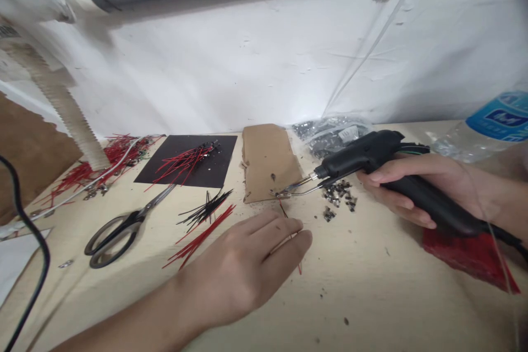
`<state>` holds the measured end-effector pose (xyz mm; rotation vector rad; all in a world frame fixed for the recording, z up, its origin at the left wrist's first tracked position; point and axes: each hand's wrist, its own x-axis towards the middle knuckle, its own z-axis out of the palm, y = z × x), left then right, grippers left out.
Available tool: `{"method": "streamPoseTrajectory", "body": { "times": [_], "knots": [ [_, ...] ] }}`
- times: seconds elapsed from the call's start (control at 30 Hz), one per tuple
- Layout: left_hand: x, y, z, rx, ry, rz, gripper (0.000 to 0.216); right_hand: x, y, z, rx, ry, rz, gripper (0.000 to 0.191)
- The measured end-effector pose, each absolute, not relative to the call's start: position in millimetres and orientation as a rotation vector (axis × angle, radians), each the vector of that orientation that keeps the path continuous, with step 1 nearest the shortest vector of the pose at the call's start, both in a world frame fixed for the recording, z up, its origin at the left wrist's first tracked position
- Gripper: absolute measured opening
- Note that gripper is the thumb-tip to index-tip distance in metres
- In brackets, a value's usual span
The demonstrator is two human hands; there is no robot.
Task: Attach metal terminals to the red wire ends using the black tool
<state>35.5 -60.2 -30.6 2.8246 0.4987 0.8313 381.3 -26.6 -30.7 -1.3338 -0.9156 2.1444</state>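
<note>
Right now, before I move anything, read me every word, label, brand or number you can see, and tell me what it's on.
"M", or a logo shaped like it: on the blue label of the clear bottle; the smaller print is too blurred to read.
White sticker on the plastic bag: too small to read.
Dark marks above the ribbed post, far left: too blurred to read.
</note>
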Motion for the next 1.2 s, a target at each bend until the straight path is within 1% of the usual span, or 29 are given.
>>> {"method": "streamPoseTrajectory", "body": {
  "times": [0.37,0.63,0.77,1.2],
  "knots": [
    [36.2,-59.7,-34.0,2.809,0.506,0.849,0.024,374.4,-27.2,-25.8,-1.372,-0.939,2.099,0.025],
    [35.8,-60.1,-33.9,2.824,0.515,0.836,0.025,373.7,-25.6,-25.9,-1.399,-0.920,2.128,0.029],
    [37.0,-60.9,-32.2,2.821,0.512,0.833,0.025,371.0,-27.2,-23.4,-1.395,-0.917,2.111,0.024],
    [37.7,-60.3,-34.2,2.819,0.486,0.890,0.021,376.1,-26.9,-27.7,-1.414,-0.905,2.123,0.025]
  ]
}}
